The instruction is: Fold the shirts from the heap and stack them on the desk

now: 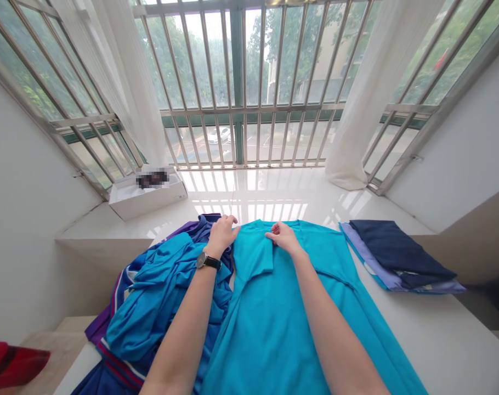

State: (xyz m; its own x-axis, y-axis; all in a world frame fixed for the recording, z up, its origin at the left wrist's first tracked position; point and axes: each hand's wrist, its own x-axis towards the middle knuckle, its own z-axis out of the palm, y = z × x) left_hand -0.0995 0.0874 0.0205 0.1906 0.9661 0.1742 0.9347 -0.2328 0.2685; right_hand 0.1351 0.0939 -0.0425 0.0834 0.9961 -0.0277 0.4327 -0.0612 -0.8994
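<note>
A turquoise short-sleeved shirt lies spread on the white surface, its collar toward the window. The left sleeve is folded inward over the body, and the right sleeve also lies across it. My left hand, with a black-strapped watch on its wrist, is at the left shoulder edge; its thumb and index finger are apart. Just below the collar, my right hand has curled fingers, thumb and index pinched at the folded sleeve's edge.
On the left is a heap of crumpled blue and purple clothes. A stack of folded garments lies right. Behind are an open white box, white curtains and a barred window. Something red shows lower left.
</note>
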